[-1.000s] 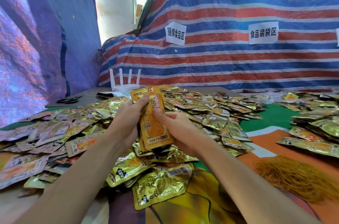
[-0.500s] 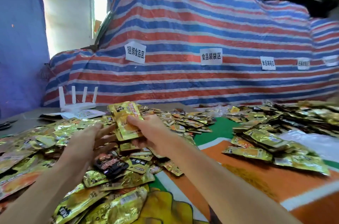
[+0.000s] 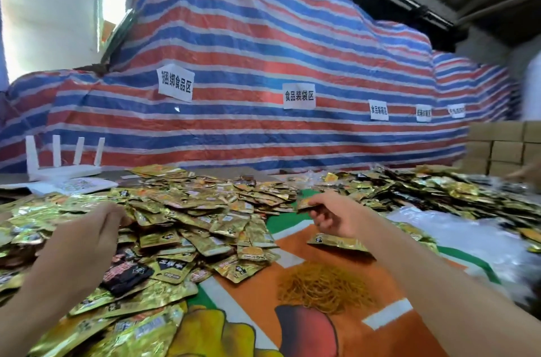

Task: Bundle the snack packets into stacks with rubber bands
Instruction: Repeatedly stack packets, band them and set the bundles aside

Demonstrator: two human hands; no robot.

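Heap of snack packets [image 3: 205,210]: metallised film, gold, high gloss, crinkled; a few black packets [image 3: 126,274] among them, equally glossy. Pile of rubber bands [image 3: 325,286]: thin tan-orange rubber, matt. The bench cover [image 3: 248,304]: smooth printed sheet, low sheen. Striped tarpaulin [image 3: 263,34]: woven plastic, creased, faint shine. Its labels [image 3: 175,84]: white paper, matt. The router [image 3: 64,169]: smooth white plastic. Stacked boxes [image 3: 506,149]: brown cardboard, matt. Clear bags [image 3: 456,228]: thin plastic film, shiny, wrinkled.
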